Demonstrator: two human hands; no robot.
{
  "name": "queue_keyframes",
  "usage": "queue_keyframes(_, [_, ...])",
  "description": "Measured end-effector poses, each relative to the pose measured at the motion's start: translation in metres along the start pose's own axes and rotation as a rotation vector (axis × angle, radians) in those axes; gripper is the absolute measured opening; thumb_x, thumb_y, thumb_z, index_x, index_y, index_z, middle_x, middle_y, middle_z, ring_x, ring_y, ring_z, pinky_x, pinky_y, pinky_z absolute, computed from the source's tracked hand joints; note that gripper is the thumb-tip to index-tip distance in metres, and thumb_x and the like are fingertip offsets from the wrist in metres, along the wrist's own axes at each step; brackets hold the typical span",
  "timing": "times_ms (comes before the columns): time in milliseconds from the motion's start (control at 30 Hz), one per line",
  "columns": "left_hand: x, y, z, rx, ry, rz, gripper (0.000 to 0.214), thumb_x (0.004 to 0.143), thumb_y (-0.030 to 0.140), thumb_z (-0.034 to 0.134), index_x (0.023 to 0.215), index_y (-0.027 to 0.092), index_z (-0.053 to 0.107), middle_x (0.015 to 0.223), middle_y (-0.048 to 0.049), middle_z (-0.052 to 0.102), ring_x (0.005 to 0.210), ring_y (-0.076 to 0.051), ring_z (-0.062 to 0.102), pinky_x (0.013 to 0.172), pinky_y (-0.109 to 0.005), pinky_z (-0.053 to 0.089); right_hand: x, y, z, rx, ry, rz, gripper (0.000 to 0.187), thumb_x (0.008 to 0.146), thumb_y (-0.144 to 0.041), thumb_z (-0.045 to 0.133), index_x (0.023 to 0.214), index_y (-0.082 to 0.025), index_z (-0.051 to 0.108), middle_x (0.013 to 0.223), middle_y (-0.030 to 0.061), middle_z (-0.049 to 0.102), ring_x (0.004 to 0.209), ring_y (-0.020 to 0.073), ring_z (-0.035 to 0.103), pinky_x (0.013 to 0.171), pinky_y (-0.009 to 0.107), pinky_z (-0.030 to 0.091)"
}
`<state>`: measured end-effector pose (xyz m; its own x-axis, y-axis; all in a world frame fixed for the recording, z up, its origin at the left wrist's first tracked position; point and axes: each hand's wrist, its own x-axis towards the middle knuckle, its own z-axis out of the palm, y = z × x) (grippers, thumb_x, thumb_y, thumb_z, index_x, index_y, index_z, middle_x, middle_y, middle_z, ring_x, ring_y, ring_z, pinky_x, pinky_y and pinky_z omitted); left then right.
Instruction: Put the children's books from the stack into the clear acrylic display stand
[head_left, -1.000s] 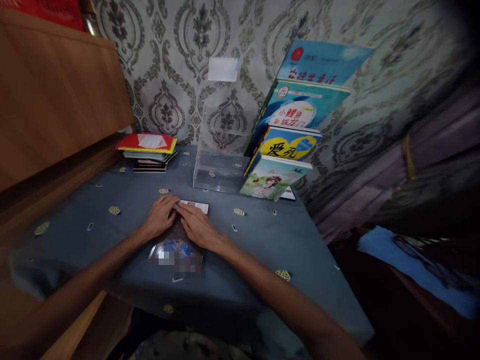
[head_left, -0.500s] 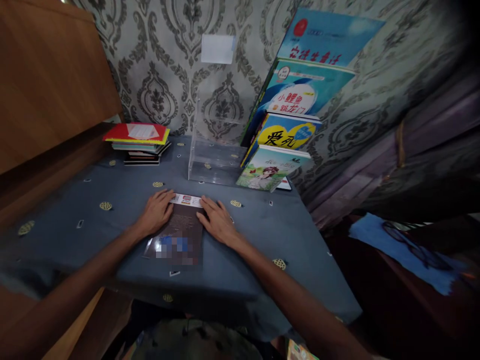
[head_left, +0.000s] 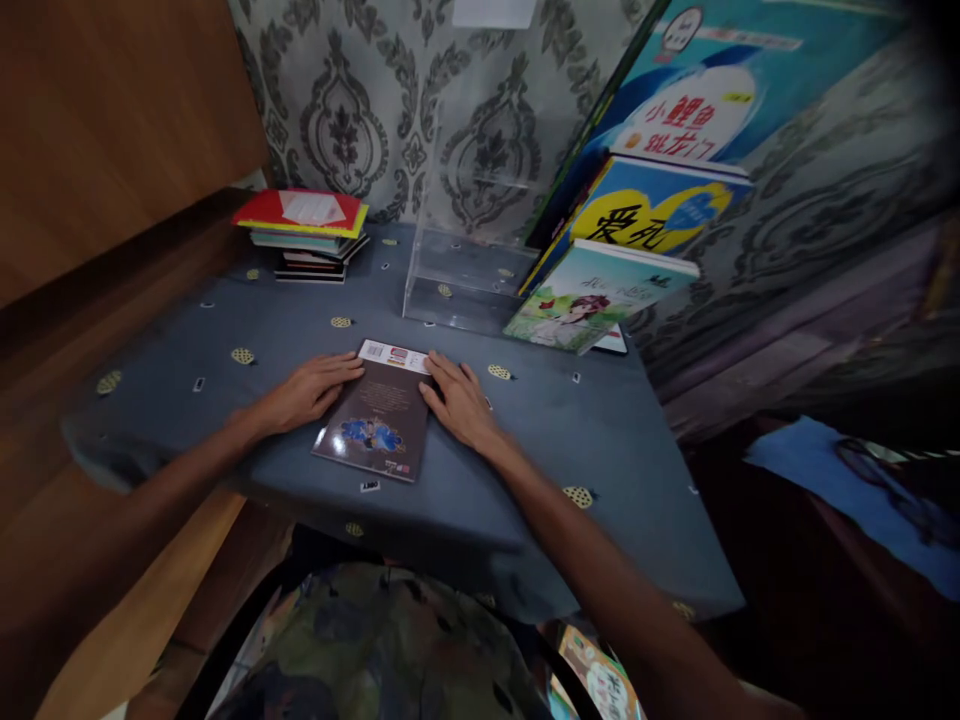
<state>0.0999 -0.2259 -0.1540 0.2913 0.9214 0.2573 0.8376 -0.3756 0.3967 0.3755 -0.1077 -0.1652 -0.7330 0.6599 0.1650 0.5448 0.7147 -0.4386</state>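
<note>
A dark book (head_left: 386, 400) lies flat on the blue-grey tablecloth, back cover up, with a white barcode strip at its far end and a blue picture near its close end. From the left, my left hand (head_left: 311, 388) reaches in, fingers stretched out, with their tips at the book's upper left edge. On the other side my right hand (head_left: 459, 400) rests with fingers extended and slightly apart, touching the upper right corner and edge. Neither hand wraps round the book.
A clear plastic display rack (head_left: 465, 290) stands behind the book. At right, several picture books, including a green-covered one (head_left: 592, 300), stand in tiers. A stack of books topped by a red one (head_left: 300, 208) sits back left. Blue cloth (head_left: 847, 490) lies right of the table.
The view has tipped down and shifted, so the table things appear displaced. My left hand has turned flatter, its fingers now pointing more sideways at the book's edge. The right hand stays at the opposite edge.
</note>
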Motion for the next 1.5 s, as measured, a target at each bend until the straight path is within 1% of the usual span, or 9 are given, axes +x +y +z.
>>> queue_keyframes(233, [-0.053, 0.026, -0.008, -0.020, 0.106, 0.123, 0.038, 0.098, 0.016, 0.045, 0.126, 0.026, 0.068, 0.131, -0.0068, 0.071, 0.125, -0.022, 0.064, 0.112, -0.050, 0.048, 0.000, 0.000, 0.003, -0.008, 0.014, -0.008, 0.050, 0.103, -0.034, 0.041, 0.149, -0.016, 0.048, 0.159, 0.0145, 0.043, 0.148, 0.0261, 0.040, 0.122, 0.057, 0.026])
queue_keyframes(400, [-0.073, 0.054, -0.005, -0.011, 0.161, 0.255, 0.041, 0.095, 0.008, 0.048, 0.128, 0.025, 0.065, 0.121, -0.0080, 0.074, 0.115, -0.021, 0.068, 0.104, -0.045, 0.052, 0.000, 0.003, 0.005, 0.006, 0.030, -0.015, 0.049, 0.103, -0.036, 0.043, 0.150, -0.020, 0.048, 0.160, 0.0120, 0.042, 0.147, 0.0267, 0.041, 0.122, 0.059, 0.026])
queue_keyframes(500, [-0.072, 0.072, 0.000, 0.030, 0.149, 0.294, 0.046, 0.094, 0.009, 0.049, 0.136, 0.024, 0.059, 0.123, -0.0095, 0.072, 0.117, -0.023, 0.066, 0.103, -0.045, 0.052, 0.001, 0.004, 0.007, 0.004, 0.027, -0.019, 0.049, 0.103, -0.037, 0.043, 0.150, -0.021, 0.047, 0.160, 0.0118, 0.041, 0.148, 0.0266, 0.040, 0.122, 0.058, 0.026])
queue_keyframes(633, [-0.055, 0.093, 0.009, 0.083, 0.036, 0.325, 0.048, 0.095, 0.013, 0.049, 0.142, 0.023, 0.055, 0.124, -0.0095, 0.071, 0.113, -0.023, 0.065, 0.102, -0.043, 0.051, 0.000, 0.004, 0.007, 0.003, 0.027, -0.018, 0.051, 0.104, -0.038, 0.041, 0.151, -0.021, 0.046, 0.160, 0.0120, 0.041, 0.148, 0.0267, 0.040, 0.122, 0.058, 0.025])
queue_keyframes(833, [-0.027, 0.114, 0.015, 0.097, -0.048, 0.362, 0.040, 0.098, 0.018, 0.049, 0.136, 0.019, 0.059, 0.119, -0.0105, 0.071, 0.109, -0.023, 0.063, 0.099, -0.041, 0.050, 0.000, 0.002, 0.004, -0.005, 0.023, -0.004, 0.050, 0.104, -0.035, 0.042, 0.149, -0.017, 0.047, 0.159, 0.0141, 0.042, 0.148, 0.0253, 0.039, 0.123, 0.055, 0.024])
queue_keyframes(1000, [-0.003, 0.111, 0.014, 0.097, -0.117, 0.315, 0.032, 0.101, 0.022, 0.045, 0.124, 0.018, 0.067, 0.112, -0.0103, 0.069, 0.101, -0.022, 0.062, 0.092, -0.039, 0.050, 0.000, 0.001, 0.004, 0.003, 0.030, -0.015, 0.050, 0.103, -0.035, 0.042, 0.150, -0.019, 0.047, 0.160, 0.0128, 0.041, 0.149, 0.0250, 0.038, 0.123, 0.055, 0.025])
queue_keyframes(1233, [0.030, 0.070, 0.024, 0.046, -0.161, 0.265, 0.044, 0.101, 0.041, 0.050, 0.140, 0.022, 0.057, 0.142, -0.0129, 0.057, 0.130, -0.027, 0.053, 0.112, -0.050, 0.039, -0.007, -0.005, 0.000, -0.022, 0.015, -0.017, 0.049, 0.102, -0.031, 0.045, 0.149, -0.015, 0.049, 0.158, 0.0133, 0.044, 0.152, 0.0273, 0.032, 0.123, 0.055, 0.025])
queue_keyframes(1333, [0.027, 0.061, 0.026, -0.001, -0.173, 0.241, 0.045, 0.103, 0.042, 0.046, 0.142, 0.022, 0.055, 0.149, -0.0122, 0.054, 0.140, -0.026, 0.047, 0.119, -0.051, 0.033, -0.024, -0.011, -0.002, -0.011, 0.010, -0.056, 0.047, 0.103, -0.031, 0.043, 0.147, -0.015, 0.051, 0.156, 0.0136, 0.047, 0.151, 0.0259, 0.033, 0.123, 0.054, 0.026])
queue_keyframes(1500, [0.018, 0.064, 0.027, -0.022, -0.151, 0.192, 0.045, 0.103, 0.042, 0.044, 0.141, 0.021, 0.055, 0.151, -0.0109, 0.054, 0.143, -0.022, 0.046, 0.123, -0.052, 0.027, -0.072, -0.028, -0.001, 0.008, 0.003, -0.156, 0.049, 0.104, -0.037, 0.043, 0.149, -0.017, 0.049, 0.154, 0.0152, 0.049, 0.148, 0.0253, 0.040, 0.121, 0.055, 0.030])
